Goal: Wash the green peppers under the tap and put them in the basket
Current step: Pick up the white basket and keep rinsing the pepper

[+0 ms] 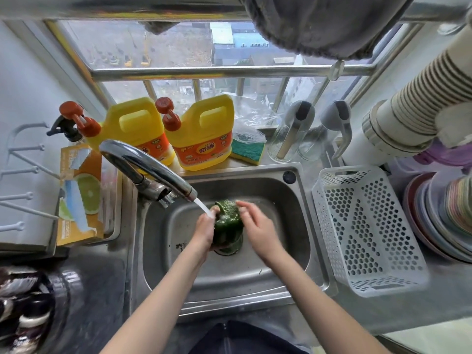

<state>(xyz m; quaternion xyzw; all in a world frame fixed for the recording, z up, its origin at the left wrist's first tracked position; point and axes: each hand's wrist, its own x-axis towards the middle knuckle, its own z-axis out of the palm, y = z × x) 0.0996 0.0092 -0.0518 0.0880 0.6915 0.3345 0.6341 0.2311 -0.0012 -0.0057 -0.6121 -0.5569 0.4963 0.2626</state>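
A wet dark green pepper (226,221) is held over the middle of the steel sink (281,272), just below the running tap (153,169). My left hand (205,229) grips the pepper from the left and underneath, with water falling on its fingers. My right hand (255,223) lies against the pepper's right side, fingers spread over its top. A white perforated plastic basket (367,231) stands on the counter right of the sink and has nothing in it. Whether a second pepper lies under the held one, I cannot tell.
Two yellow detergent jugs (204,134) and a sponge (246,150) stand behind the sink on the window ledge. A cardboard box (79,195) sits left of the tap. Stacked plates (444,215) and paper cups (419,103) crowd the right side.
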